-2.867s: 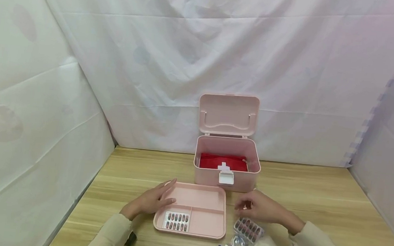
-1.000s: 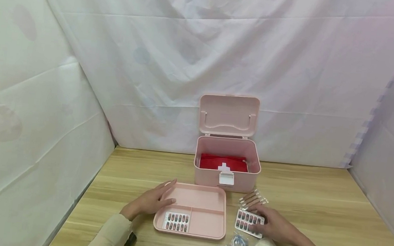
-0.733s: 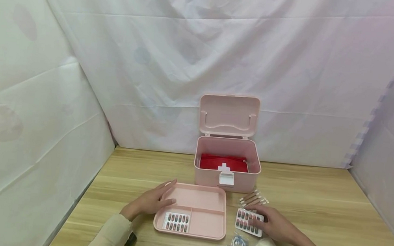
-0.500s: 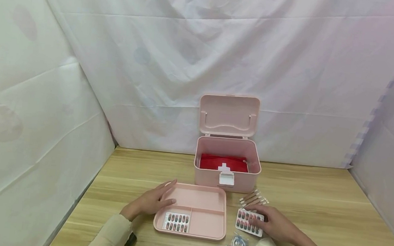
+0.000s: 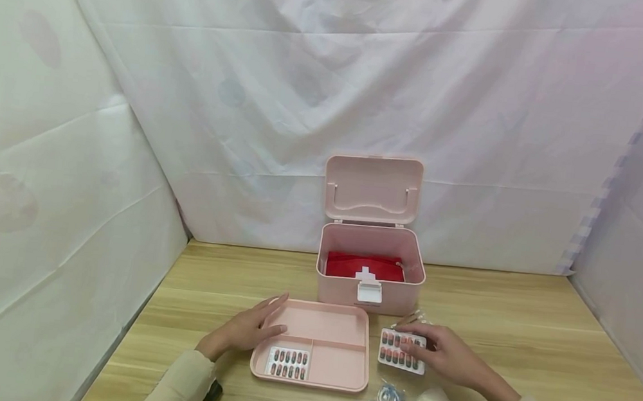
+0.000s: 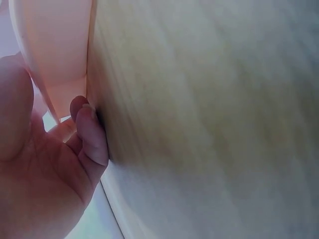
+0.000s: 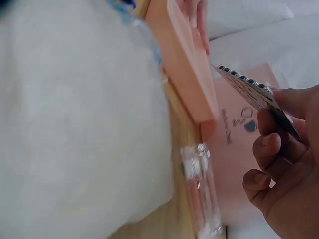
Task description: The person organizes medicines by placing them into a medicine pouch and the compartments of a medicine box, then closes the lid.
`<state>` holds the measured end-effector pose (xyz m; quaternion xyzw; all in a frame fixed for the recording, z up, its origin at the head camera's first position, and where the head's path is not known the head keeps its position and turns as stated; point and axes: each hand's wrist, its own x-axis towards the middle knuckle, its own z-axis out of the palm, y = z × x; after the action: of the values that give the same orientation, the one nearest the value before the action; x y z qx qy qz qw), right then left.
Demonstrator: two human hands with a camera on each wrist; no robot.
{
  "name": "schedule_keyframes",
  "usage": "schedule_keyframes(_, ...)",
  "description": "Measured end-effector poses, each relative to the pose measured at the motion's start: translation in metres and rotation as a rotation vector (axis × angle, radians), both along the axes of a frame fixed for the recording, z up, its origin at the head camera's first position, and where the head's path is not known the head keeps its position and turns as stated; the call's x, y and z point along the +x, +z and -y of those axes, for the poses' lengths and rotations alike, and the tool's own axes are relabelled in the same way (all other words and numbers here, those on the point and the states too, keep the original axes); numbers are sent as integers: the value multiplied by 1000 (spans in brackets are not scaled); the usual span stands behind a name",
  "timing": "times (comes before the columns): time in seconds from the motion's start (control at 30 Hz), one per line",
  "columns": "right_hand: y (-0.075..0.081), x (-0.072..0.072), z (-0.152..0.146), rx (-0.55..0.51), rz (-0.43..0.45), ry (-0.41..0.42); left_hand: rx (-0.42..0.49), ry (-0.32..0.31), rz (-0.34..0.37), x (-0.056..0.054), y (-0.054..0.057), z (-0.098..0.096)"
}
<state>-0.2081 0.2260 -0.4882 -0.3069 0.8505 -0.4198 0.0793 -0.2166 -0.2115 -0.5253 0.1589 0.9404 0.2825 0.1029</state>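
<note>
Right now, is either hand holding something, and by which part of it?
The right hand pinches a capsule blister pack by its right end, thumb on top. The left hand rests on the left edge of the pink tray.

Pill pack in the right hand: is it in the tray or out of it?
Out. The right hand holds the pack right of the tray, with a gap between; the right wrist view shows it raised.

Soft, even light fills the head view, gently shading the folds of the white fabric curtain. The left-wrist view is dim, its pale wood-grain surface smeared out of focus. In the right-wrist view, a bulky white bundle blurs; the clear plastic packet glints at lower centre.
</note>
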Motion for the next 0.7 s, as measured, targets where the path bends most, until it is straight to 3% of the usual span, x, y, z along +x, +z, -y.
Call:
schedule_keyframes(0.2,17,-2,24,-7,11,54,10,-6,0,1,0,0)
schedule_keyframes(0.53,34,-6,79,-24,-131,224,8,-15,4,0,-1,2)
schedule_keyframes(0.7,34,-9,101,2,-80,272,3,-21,11,-1,0,2)
